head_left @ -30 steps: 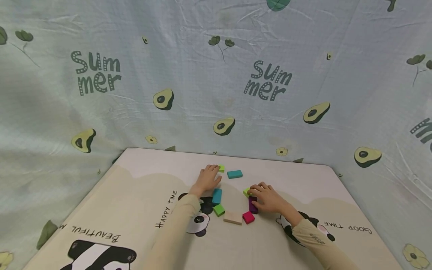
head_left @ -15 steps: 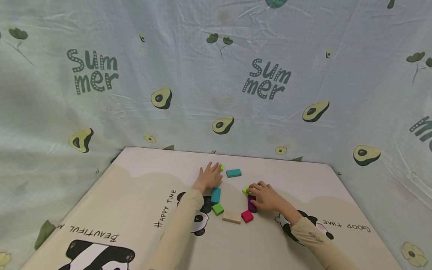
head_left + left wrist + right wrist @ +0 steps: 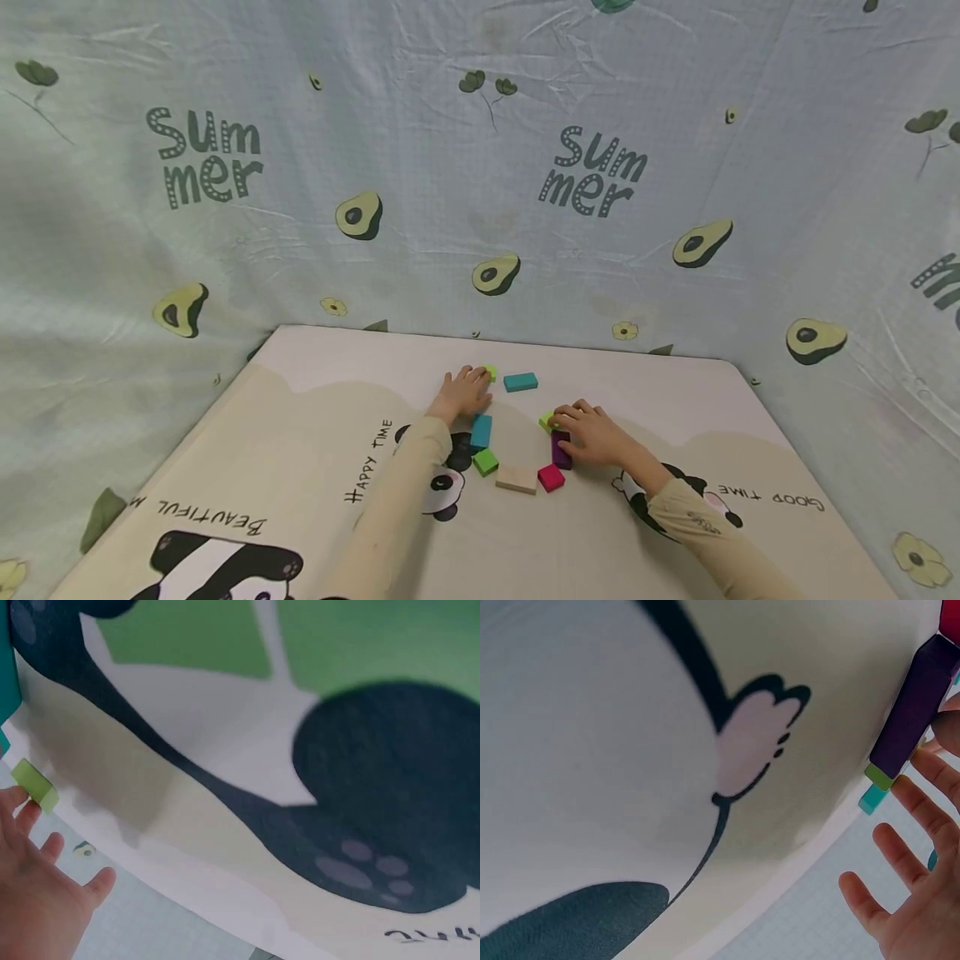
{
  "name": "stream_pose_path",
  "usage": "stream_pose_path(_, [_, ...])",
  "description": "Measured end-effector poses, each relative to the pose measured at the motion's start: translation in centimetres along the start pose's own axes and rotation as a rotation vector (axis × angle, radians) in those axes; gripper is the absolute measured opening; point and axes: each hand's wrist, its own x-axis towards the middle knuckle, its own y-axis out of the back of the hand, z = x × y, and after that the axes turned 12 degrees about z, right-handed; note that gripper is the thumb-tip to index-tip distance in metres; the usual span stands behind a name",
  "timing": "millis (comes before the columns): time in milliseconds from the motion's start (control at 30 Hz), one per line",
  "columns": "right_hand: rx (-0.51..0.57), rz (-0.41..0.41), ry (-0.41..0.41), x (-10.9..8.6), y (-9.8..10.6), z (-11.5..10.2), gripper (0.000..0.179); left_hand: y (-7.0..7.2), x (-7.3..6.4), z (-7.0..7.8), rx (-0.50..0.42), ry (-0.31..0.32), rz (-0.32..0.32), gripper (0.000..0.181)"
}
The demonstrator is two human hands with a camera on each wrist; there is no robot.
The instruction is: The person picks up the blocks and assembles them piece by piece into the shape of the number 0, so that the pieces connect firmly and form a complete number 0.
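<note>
In the head view, wooden blocks form a rough ring on the table. My left hand (image 3: pixel 462 392) reaches to its far side, fingertips at a light green block (image 3: pixel 491 372). The left wrist view has the fingers spread, one touching that block (image 3: pixel 34 784). At the ring's right side, my right hand (image 3: pixel 596 437) lies over a purple block (image 3: pixel 561 450) and a second light green block (image 3: pixel 547 421). In the right wrist view its thumb touches the purple block (image 3: pixel 909 712); a finger meets the light green block's end (image 3: pixel 879 776), the other fingers extended.
A teal block (image 3: pixel 521 382) lies at the ring's far side, a blue one (image 3: pixel 481 432) on its left. Along the near side are a green block (image 3: pixel 486 462), a plain wood block (image 3: pixel 516 479) and a red block (image 3: pixel 551 477). A printed curtain (image 3: pixel 420 167) hangs behind the table.
My left fingers spread and lifted half a second ago, then came back down by the far light green block. My right hand and the blocks show almost no movement.
</note>
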Motion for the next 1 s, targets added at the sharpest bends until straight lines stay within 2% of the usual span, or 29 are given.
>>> stream_pose_path(33, [0.001, 0.001, 0.000, 0.0, 0.0, 0.0, 0.030, 1.1, -0.2, 0.3, -0.009, -0.001, -0.012, 0.062])
stream_pose_path(100, [0.001, 0.002, -0.001, 0.0, -0.1, 0.0, 0.030, 5.8, -1.3, 1.6, -0.039, 0.009, -0.066, 0.059])
stream_pose_path(200, [0.007, 0.002, -0.002, 0.0, -0.1, 0.0, 0.031, 16.3, -3.8, 4.9, -0.107, 0.059, -0.179, 0.055])
stream_pose_path(267, [0.003, 0.004, 0.001, -0.1, -0.2, 0.0, 0.031, 22.5, -5.6, 6.9, -0.167, 0.082, -0.215, 0.053])
stream_pose_path(300, [0.003, 0.005, 0.000, -0.1, -0.2, 0.0, 0.031, 24.6, -6.3, 7.7, -0.168, 0.078, -0.212, 0.052])
stream_pose_path(333, [0.005, 0.006, -0.002, -0.1, -0.3, 0.0, 0.031, 26.8, -6.9, 8.5, -0.176, 0.089, -0.236, 0.051])
stream_pose_path(367, [0.006, 0.007, -0.004, -0.1, -0.2, 0.0, 0.031, 28.0, -7.3, 9.0, -0.178, 0.080, -0.233, 0.050])
stream_pose_path(400, [0.005, 0.008, -0.005, -0.1, -0.2, 0.0, 0.031, 28.9, -7.7, 9.3, -0.173, 0.067, -0.220, 0.049])
stream_pose_path(467, [0.003, 0.012, -0.005, -0.1, -0.2, 0.0, 0.030, 29.8, -8.3, 9.7, -0.146, 0.048, -0.219, 0.048])
stream_pose_path(567, [0.014, 0.013, -0.007, -0.1, -0.1, 0.0, 0.030, 29.9, -8.6, 9.8, -0.141, 0.030, -0.212, 0.049])
stream_pose_path(800, [0.014, 0.005, -0.016, 0.0, -0.2, 0.0, 0.030, 30.3, -9.0, 9.5, -0.172, 0.011, -0.240, 0.053])
stream_pose_path(1000, [0.012, 0.004, -0.017, -0.1, -0.4, 0.2, 0.030, 30.9, -9.9, 9.7, -0.182, -0.028, -0.252, 0.052])
